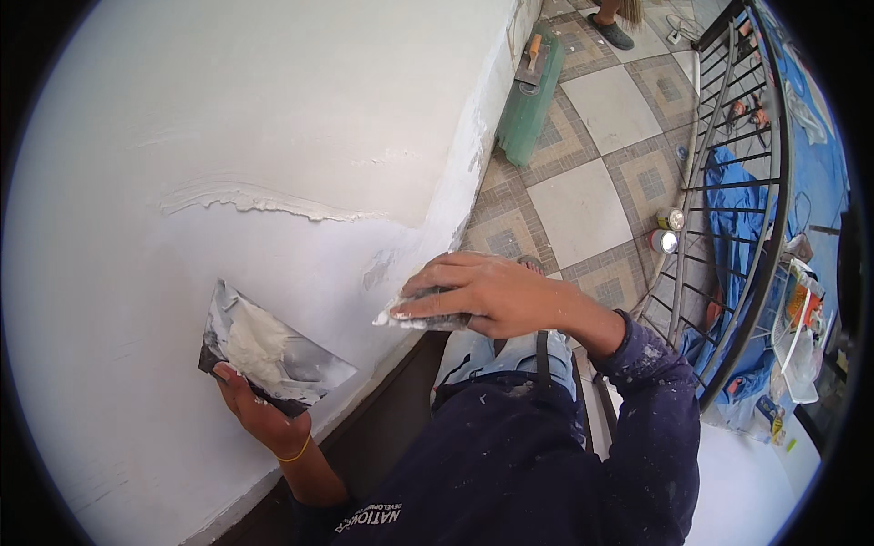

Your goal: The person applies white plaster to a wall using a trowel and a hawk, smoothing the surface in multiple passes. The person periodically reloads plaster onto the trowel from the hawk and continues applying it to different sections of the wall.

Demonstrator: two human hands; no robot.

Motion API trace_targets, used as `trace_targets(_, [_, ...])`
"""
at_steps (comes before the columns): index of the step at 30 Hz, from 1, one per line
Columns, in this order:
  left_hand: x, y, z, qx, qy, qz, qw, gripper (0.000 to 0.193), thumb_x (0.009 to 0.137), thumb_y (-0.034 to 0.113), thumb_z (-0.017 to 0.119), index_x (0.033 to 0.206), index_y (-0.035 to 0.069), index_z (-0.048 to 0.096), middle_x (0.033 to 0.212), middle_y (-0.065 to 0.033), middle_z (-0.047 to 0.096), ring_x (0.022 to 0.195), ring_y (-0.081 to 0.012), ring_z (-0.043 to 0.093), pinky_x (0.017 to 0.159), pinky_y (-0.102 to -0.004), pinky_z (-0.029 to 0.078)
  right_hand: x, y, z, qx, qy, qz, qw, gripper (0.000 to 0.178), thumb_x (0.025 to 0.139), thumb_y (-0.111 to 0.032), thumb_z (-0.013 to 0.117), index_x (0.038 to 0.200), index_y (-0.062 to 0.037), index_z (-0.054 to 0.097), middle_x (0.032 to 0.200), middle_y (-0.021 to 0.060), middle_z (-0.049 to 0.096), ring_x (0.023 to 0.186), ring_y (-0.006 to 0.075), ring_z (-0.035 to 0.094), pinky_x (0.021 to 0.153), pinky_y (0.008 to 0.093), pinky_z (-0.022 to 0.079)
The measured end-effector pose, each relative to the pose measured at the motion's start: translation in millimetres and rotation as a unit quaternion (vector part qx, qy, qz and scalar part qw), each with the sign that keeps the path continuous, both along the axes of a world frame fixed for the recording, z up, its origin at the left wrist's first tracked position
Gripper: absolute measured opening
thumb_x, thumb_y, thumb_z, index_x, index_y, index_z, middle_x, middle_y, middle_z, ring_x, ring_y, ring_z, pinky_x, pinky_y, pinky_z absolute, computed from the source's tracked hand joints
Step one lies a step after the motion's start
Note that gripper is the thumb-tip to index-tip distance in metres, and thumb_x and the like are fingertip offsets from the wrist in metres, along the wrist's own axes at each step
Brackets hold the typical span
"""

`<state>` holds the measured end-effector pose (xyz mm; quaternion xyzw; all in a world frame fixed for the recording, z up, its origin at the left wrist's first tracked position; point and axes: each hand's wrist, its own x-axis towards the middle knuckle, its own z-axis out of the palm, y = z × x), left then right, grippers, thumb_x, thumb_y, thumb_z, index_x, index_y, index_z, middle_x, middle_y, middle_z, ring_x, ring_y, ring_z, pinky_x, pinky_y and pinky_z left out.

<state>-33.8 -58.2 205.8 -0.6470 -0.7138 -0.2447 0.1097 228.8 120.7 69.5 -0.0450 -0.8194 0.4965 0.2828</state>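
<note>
While the left hand [259, 417] clasps a flat, dark grey metal plate [319, 366] by its lower edge, a heap of creamy white putty [250, 341] lies across that plate, in front of the broad, white plastered wall [300, 100]; whether plate and wall touch, I cannot tell. The right hand [496, 296] grasps a dark, flat-bladed tool [446, 322] smeared with white paste, its fingers laid along it, near the wall's right edge. A rough, raised ridge of white filler [273, 207] runs sideways across the wall's surface. To the right of the wall spreads a floor of beige and brown patterned tiles [592, 205]. There, close beside the wall's far end, lies a long, green, flat-looking piece [521, 136] carrying a trowel with an orange handle [530, 71]. Well apart from the wall, to its right, stand a curved black metal railing [779, 173] and two small round tins [664, 241].
</note>
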Motion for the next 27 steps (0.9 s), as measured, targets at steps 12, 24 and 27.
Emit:
trace_targets(12, [29,-98,-111,-0.064,-0.789,0.371,0.486,0.043,0.102,0.041,0.038,0.125,0.007,0.051,0.108,-0.0071,0.063,0.095,-0.0208,0.063,0.082,-0.0371,0.053,-157,40,-376,-0.759,0.057,-0.331,0.558,0.029,0.093,-0.018,0.050,0.113,0.0006,0.057,0.097,0.0063,0.062,0.086,0.0162,0.059,0.075,0.0342,0.052])
trace_targets(24, [26,-102,-128,-0.144,-0.811,0.347,0.449,0.045,0.102,0.041,0.036,0.128,0.007,0.049,0.111,-0.0070,0.062,0.098,-0.0213,0.061,0.085,-0.0373,0.051,-196,60,-336,-0.604,0.011,-0.423,0.675,0.047,0.091,-0.023,0.045,0.130,0.0039,0.043,0.113,0.0152,0.054,0.101,0.0273,0.055,0.089,0.0385,0.043])
trace_targets(27, [21,-107,-134,-0.158,-0.806,0.332,0.464,0.048,0.102,0.043,0.036,0.131,0.007,0.047,0.117,-0.0082,0.060,0.103,-0.0228,0.060,0.089,-0.0392,0.050,-194,70,-259,-0.536,-0.001,-0.443,0.719,0.044,0.092,-0.028,0.045,0.123,0.0037,0.045,0.121,0.0206,0.049,0.108,0.0398,0.052,0.094,0.0450,0.040])
